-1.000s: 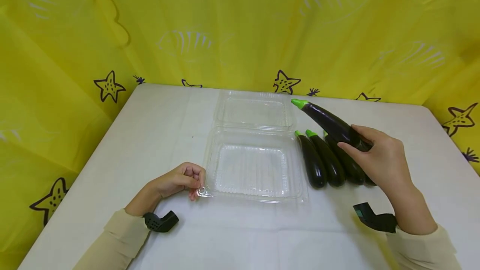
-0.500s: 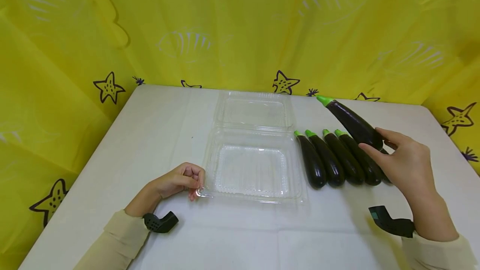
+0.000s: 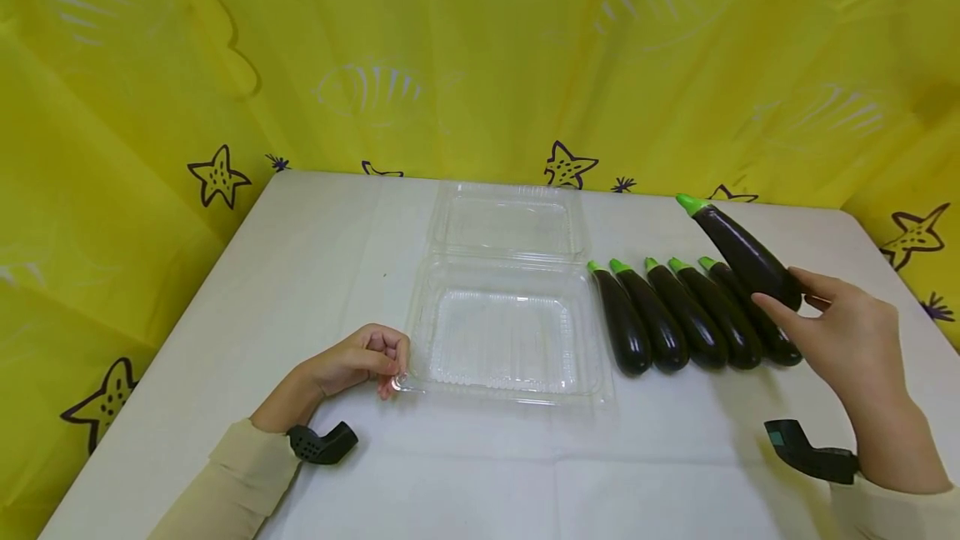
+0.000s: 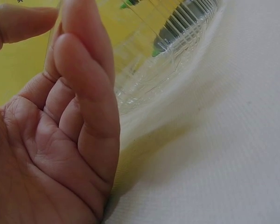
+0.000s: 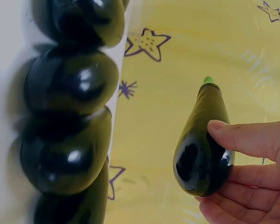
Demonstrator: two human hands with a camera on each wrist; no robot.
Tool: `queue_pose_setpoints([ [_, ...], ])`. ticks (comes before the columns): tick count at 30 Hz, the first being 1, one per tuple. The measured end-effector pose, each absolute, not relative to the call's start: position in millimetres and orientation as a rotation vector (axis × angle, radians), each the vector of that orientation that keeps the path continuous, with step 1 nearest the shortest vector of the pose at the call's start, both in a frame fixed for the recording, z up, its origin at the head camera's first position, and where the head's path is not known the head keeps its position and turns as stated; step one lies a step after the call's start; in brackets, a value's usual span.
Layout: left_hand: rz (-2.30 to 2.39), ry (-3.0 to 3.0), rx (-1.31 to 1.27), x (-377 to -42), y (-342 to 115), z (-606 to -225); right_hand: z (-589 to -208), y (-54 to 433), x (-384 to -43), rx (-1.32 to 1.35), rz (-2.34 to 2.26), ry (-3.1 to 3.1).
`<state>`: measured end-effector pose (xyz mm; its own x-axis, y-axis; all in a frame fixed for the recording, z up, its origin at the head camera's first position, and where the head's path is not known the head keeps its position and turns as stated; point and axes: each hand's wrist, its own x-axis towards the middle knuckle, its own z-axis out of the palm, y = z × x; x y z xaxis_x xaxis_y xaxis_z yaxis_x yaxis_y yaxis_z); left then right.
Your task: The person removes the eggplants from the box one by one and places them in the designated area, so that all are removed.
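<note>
In the head view my right hand [image 3: 858,340] holds a dark purple eggplant [image 3: 742,255] by its fat end, raised above the table with its green stem pointing up and to the left. The right wrist view shows thumb on one side of this eggplant [image 5: 203,144] and fingers on the other. Several more eggplants [image 3: 624,325] lie side by side in a slanted row just below it. My left hand [image 3: 363,361] pinches the near left corner of a clear plastic clamshell container [image 3: 502,344]. That container lies open, its lid [image 3: 510,223] folded back flat behind the base.
A white cloth covers the table [image 3: 465,473]. Behind and along both sides hangs a yellow curtain [image 3: 480,65] with starfish and fish drawings. The row of eggplants sits right beside the container's right edge. A black wrist camera [image 3: 322,444] is on the left wrist.
My right hand has moved to the right with the eggplant, from above the middle of the row to its right end, uncovering the eggplants beneath. My left hand stays at the container corner.
</note>
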<state>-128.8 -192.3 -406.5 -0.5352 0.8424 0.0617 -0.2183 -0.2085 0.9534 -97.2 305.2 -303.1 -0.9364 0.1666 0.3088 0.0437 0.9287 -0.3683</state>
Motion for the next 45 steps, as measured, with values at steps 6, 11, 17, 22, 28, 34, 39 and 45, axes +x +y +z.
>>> queue_pose_setpoints([
  [6,1.829,1.309,0.785,-129.0,-192.7,-406.1,-303.3,314.9,-96.1,-0.242,0.508,-2.774],
  [11,1.827,1.302,0.787,-129.4,-192.8,-406.4,-305.9,327.2,-97.0,-0.317,0.498,-2.799],
  [17,1.824,1.296,0.794,-128.8,-192.8,-406.8,-315.2,344.8,-99.4,-0.456,0.484,-2.852],
  [22,1.826,1.294,0.793,-128.2,-192.9,-406.6,-323.1,354.4,-101.8,-0.523,0.47,-2.87],
  [28,1.819,1.301,0.807,-128.4,-192.5,-406.0,-343.1,382.7,-109.2,-0.507,0.481,-2.903],
  [34,1.818,1.293,0.806,-128.7,-192.2,-405.7,-368.7,414.9,-120.3,-0.535,0.486,-2.936],
  [39,1.819,1.288,0.809,-128.2,-192.1,-405.3,-386.8,438.3,-126.3,-0.504,0.483,-2.975],
  [45,1.816,1.299,0.809,-128.1,-192.1,-404.8,-372.4,421.6,-118.2,-0.47,0.474,-3.037],
])
